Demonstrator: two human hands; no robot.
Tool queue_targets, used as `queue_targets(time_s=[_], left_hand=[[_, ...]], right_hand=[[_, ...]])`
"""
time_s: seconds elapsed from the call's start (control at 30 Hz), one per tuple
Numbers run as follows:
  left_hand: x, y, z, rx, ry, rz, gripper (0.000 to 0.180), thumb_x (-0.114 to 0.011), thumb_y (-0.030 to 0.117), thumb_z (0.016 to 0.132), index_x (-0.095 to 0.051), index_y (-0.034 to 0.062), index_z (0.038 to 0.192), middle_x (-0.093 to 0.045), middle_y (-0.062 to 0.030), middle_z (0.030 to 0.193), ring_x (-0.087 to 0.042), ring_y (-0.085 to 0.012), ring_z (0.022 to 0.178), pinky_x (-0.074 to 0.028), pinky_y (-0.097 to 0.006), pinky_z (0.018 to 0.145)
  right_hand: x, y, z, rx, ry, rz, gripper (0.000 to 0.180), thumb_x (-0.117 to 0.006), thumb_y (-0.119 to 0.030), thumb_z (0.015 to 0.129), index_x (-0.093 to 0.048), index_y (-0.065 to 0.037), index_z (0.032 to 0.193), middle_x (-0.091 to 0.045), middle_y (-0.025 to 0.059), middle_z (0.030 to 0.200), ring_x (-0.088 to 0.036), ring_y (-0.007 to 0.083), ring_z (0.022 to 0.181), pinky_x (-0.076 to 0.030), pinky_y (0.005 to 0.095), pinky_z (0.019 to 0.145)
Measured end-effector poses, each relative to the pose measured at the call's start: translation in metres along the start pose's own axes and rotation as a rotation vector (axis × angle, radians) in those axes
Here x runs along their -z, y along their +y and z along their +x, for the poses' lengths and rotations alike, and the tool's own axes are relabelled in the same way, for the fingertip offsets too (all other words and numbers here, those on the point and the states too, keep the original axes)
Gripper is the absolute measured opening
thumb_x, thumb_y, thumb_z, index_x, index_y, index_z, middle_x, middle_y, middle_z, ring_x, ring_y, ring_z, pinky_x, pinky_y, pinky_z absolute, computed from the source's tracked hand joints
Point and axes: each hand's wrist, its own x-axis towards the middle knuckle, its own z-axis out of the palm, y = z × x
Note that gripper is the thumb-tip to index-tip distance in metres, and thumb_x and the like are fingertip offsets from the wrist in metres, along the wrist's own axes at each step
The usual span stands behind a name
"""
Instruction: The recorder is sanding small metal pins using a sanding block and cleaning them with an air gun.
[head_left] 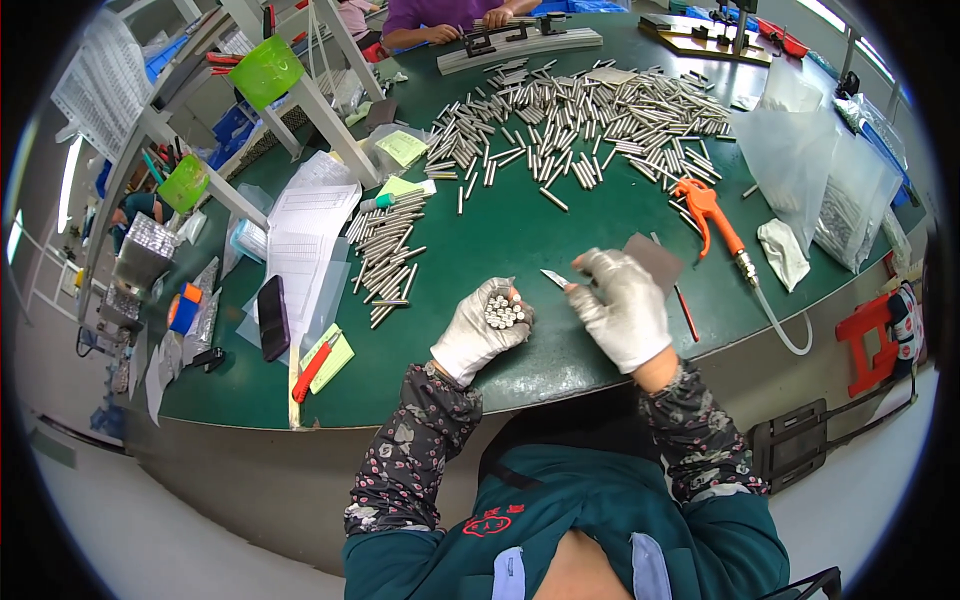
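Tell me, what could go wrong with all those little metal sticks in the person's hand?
The left hand grips a bundle of metal rods with ends pointing up; a loose grip could perhaps let some slide out onto the green table. The right hand pinches a small thin blade near the bundle, which might nick the glove.
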Motion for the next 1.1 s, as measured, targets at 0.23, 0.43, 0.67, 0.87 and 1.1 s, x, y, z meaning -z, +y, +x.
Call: queue_targets(time_s=[0.23,0.43,0.67,0.87,1.1], left_hand=[[0.002,0.0,0.001,0.009,-0.006,0.011,0.04,-0.069,-0.01,0.074,-0.051,0.0052,0.106,-0.055,0.0002,0.089,-0.058,-0.0089,0.084,-0.05,-0.021,0.076],[0.004,0.0,0.002,0.034,-0.012,-0.034,0.046,-0.075,-0.006,0.071,-0.052,0.0081,0.109,-0.062,-0.0048,0.092,-0.061,-0.0125,0.085,-0.051,-0.025,0.077],[-0.001,0.005,0.003,-0.076,0.025,0.23,0.049,-0.081,0.002,0.071,-0.054,0.0083,0.112,-0.062,-0.0016,0.102,-0.059,-0.0111,0.092,-0.051,-0.026,0.081],[0.001,-0.001,0.003,0.038,0.033,0.061,0.046,-0.075,-0.004,0.073,-0.052,0.005,0.112,-0.061,-0.0026,0.104,-0.061,-0.0099,0.092,-0.051,-0.025,0.084],[-0.007,0.0,0.002,-0.028,0.04,-0.023,0.043,-0.071,-0.008,0.074,-0.052,0.0052,0.11,-0.059,-0.0006,0.096,-0.061,-0.0101,0.089,-0.052,-0.024,0.082]], right_hand=[[0.018,0.058,0.002,0.067,-0.107,-0.569,0.071,-0.072,-0.044,0.07,-0.054,-0.012,0.131,-0.049,0.0179,0.132,-0.04,0.0354,0.129,-0.027,0.0504,0.109],[0.019,0.057,0.003,0.02,-0.051,-0.434,0.061,-0.073,-0.029,0.073,-0.057,-0.017,0.13,-0.049,0.0183,0.131,-0.041,0.0344,0.128,-0.024,0.051,0.111],[0.0,-0.019,0.001,0.622,-0.128,-0.122,0.053,-0.075,-0.03,0.07,-0.062,-0.022,0.121,-0.049,0.022,0.133,-0.052,0.0357,0.119,-0.041,0.0452,0.096],[0.009,-0.02,0.022,0.283,0.194,-0.348,0.035,-0.068,-0.024,0.078,-0.068,-0.018,0.112,-0.055,0.0218,0.123,-0.054,0.0351,0.113,-0.04,0.0461,0.086],[0.004,-0.031,0.026,0.215,0.219,-0.461,0.039,-0.07,-0.025,0.071,-0.069,-0.02,0.11,-0.056,0.0178,0.122,-0.054,0.0326,0.111,-0.041,0.0438,0.085]])
